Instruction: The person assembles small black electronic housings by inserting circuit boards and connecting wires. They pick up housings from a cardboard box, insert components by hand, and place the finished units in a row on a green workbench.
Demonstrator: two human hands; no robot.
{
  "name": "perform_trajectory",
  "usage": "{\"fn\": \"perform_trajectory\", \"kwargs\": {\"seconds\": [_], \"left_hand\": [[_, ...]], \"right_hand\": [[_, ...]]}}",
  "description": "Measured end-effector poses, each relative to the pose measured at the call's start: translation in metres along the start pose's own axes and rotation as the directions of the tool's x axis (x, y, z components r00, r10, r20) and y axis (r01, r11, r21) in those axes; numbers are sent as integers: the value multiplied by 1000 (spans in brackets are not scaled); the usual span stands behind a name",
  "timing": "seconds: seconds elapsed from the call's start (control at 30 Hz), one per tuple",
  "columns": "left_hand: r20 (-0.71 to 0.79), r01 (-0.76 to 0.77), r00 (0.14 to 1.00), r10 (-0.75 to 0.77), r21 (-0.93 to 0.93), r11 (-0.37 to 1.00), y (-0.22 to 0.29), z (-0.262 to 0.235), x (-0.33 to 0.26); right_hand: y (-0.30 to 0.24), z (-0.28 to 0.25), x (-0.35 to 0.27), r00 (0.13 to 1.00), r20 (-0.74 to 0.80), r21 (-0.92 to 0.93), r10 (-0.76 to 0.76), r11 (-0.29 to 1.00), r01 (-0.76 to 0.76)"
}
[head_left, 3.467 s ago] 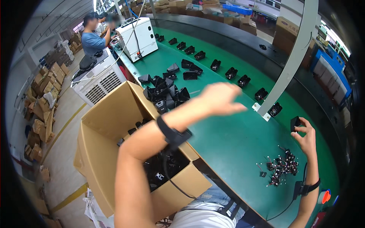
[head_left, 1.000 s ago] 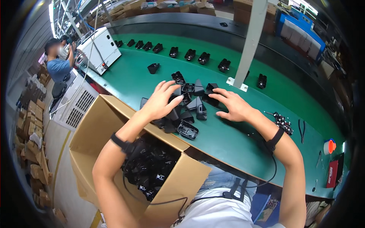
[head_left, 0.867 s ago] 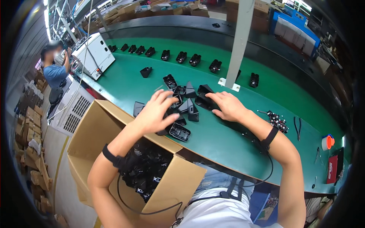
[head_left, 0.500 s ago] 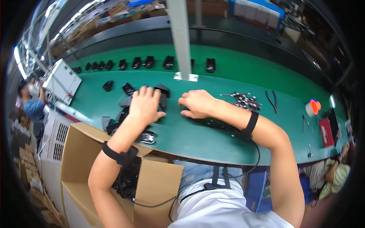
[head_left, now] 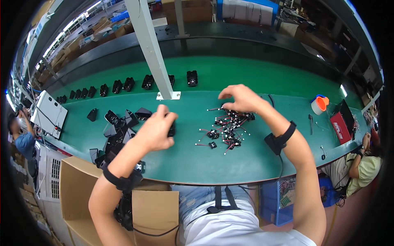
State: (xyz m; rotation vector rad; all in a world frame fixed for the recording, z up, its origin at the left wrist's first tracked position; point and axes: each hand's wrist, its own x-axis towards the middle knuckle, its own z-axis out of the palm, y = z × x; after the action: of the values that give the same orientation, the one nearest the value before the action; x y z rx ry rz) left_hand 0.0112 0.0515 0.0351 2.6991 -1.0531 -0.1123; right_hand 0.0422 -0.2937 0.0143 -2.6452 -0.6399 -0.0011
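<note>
Your left hand [head_left: 158, 130] is curled shut around a small black plastic part [head_left: 171, 129], of which only an edge shows past your fingers, just above the green table [head_left: 197, 164]. Your right hand [head_left: 242, 98] hovers over a heap of small black connectors with red and white wires [head_left: 227, 125], fingers bent down and drawn together at the heap's top edge; whether they pinch a piece, you cannot tell.

To your lower left stands an open brown cardboard box [head_left: 78, 192] against the table's near edge, with black parts inside. A loose pile of black plastic housings [head_left: 117, 131] lies left of your left hand. Further back, a row of black parts [head_left: 123, 85] runs along the green belt, and a white post [head_left: 151, 47] stands on a square foot between the row and your hands. At the far right sit an orange and white cup [head_left: 320, 104] and a flat red box [head_left: 340, 128]. A white cabinet [head_left: 48, 115] is at the left end.
</note>
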Motion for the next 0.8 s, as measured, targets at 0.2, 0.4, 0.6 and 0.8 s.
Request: {"fn": "perform_trajectory", "kwargs": {"seconds": [0.2, 0.4, 0.6, 0.8], "left_hand": [[-73, -154, 987, 142, -188, 970, 30, 17, 11], [-93, -120, 992, 85, -481, 869, 28, 18, 7], [-242, -202, 969, 59, -624, 755, 38, 30, 28], [-294, -232, 955, 51, -625, 746, 37, 27, 15]], "right_hand": [[-16, 20, 17, 966, 207, -255, 152, 962, -97], [-22, 4, -4, 985, -170, 273, -13, 960, 60], [-60, 10, -21, 978, -172, 811, 121, 581, 71], [-106, 24, -38, 939, -342, 589, -31, 772, 240]]}}
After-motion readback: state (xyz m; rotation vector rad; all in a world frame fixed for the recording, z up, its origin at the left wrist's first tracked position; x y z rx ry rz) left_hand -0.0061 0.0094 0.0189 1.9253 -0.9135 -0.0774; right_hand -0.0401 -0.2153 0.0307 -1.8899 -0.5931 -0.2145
